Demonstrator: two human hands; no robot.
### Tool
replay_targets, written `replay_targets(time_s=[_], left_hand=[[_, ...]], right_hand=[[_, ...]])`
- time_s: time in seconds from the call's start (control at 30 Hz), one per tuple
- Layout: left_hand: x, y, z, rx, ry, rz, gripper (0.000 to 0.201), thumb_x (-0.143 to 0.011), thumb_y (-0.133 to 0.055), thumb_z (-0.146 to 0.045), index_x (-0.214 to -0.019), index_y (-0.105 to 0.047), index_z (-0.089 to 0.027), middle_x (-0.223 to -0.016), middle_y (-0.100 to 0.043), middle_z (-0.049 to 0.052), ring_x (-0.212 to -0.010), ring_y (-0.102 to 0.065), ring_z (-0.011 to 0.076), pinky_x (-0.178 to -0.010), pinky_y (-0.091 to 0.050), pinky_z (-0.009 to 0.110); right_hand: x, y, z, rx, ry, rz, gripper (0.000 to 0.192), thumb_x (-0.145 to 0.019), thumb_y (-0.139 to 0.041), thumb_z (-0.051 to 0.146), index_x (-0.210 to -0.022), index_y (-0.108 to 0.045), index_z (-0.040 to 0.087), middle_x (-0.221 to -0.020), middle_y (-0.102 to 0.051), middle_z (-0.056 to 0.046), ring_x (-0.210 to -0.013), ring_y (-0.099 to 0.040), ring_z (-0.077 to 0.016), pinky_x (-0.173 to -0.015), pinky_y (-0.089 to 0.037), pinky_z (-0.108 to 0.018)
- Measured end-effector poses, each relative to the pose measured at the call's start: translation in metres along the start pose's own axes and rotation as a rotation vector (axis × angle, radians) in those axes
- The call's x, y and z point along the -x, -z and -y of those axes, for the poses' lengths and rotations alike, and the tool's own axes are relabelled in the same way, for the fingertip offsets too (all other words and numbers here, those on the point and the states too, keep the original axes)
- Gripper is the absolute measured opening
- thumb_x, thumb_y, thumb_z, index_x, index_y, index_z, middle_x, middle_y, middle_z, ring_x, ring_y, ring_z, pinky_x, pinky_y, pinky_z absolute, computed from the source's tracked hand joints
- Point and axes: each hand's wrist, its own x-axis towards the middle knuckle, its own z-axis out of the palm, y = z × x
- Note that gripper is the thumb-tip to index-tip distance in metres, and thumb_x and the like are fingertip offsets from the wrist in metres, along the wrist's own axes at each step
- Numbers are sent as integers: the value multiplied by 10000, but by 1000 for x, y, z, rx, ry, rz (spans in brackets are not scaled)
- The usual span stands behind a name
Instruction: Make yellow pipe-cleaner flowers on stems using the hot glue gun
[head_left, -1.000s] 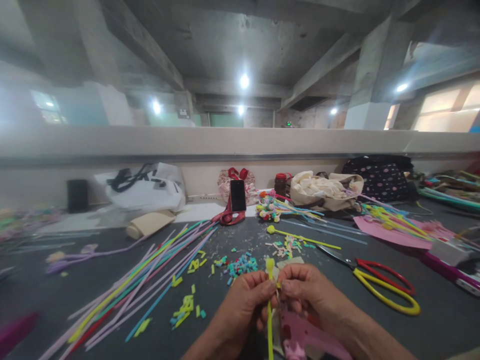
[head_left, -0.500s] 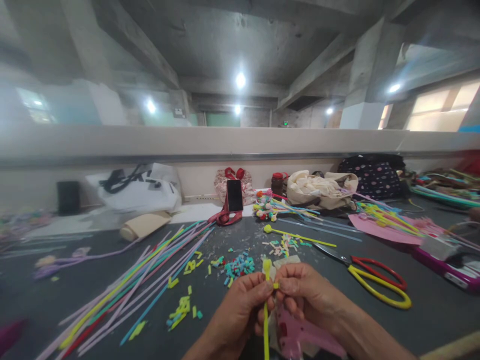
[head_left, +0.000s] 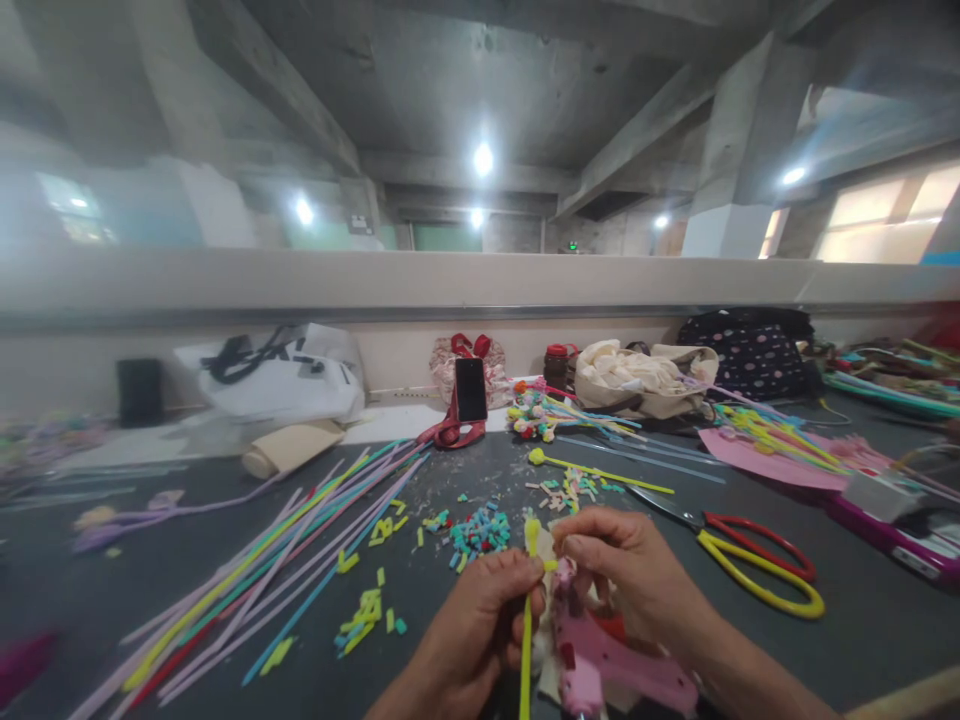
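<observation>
We've got our left hand pinched shut around a yellow stick near the table's front edge, and our right hand is closed on a tiny yellow piece right against the stick's top. A pink glue gun lies just under the right hand — yellow-and-red scissors sit further right, and cut bits and long straws spread out to the left.

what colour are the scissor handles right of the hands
The scissors have one red handle loop and one yellow, seen in the head view.
</observation>
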Motion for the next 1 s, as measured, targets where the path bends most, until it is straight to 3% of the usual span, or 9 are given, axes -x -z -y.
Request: replay_targets(time_s=[0.07,0.2,0.3,0.43,0.6,0.73,1.0], left_hand=[[0,0,0,30,5,-19,198,-713,-557,-264,-594,-514,-112,-417,-410,-59,-321,-315,6,-344,-240,123],[0,1,1,51,13,22,213,-718,-555,-261,-581,-520,-102,-409,-432,-45,-323,-345,12,-355,-262,127],[1,2,2,84,23,39,168,-708,-567,-228,-601,-532,-103,-421,-447,-44,-329,-349,9,-357,-260,125],[2,-1,0,46,51,42,193,-684,-574,-245,-555,-518,-113,-392,-430,-52,-299,-316,7,-315,-203,125],[3,-2,-3,-144,81,-12,238,-644,-579,-295,-495,-520,-118,-331,-435,-46,-225,-284,15,-248,-151,135],[2,-1,-2,-245,130,13,237,-626,-554,-294,-480,-536,-108,-331,-466,-27,-205,-289,21,-227,-152,137],[3,-4,-1,-387,210,0,157,-572,-480,-217,-516,-583,-113,-271,-421,-44,-183,-261,33,-226,-148,136]], right_hand=[[3,1,3,214,117,-31,77,-722,-606,203,-776,-647,168,-563,-556,36,-429,-483,-72,-381,-341,-162],[9,-2,11,578,319,32,52,-715,-589,136,-698,-631,163,-634,-571,10,-554,-532,-110,-522,-400,-212],[13,-7,16,734,362,26,82,-734,-561,126,-673,-607,155,-596,-560,12,-546,-518,-111,-527,-381,-214],[13,-7,19,737,367,37,103,-736,-543,114,-652,-585,156,-598,-559,12,-549,-514,-111,-527,-379,-209],[10,12,26,669,346,47,97,-734,-555,138,-647,-594,157,-648,-575,-4,-620,-531,-132,-575,-393,-227],[10,24,32,636,358,86,85,-737,-572,175,-664,-613,163,-649,-573,1,-620,-522,-131,-579,-390,-229],[17,22,38,660,335,164,98,-748,-567,165,-696,-651,168,-680,-602,-12,-640,-554,-133,-603,-415,-235]])
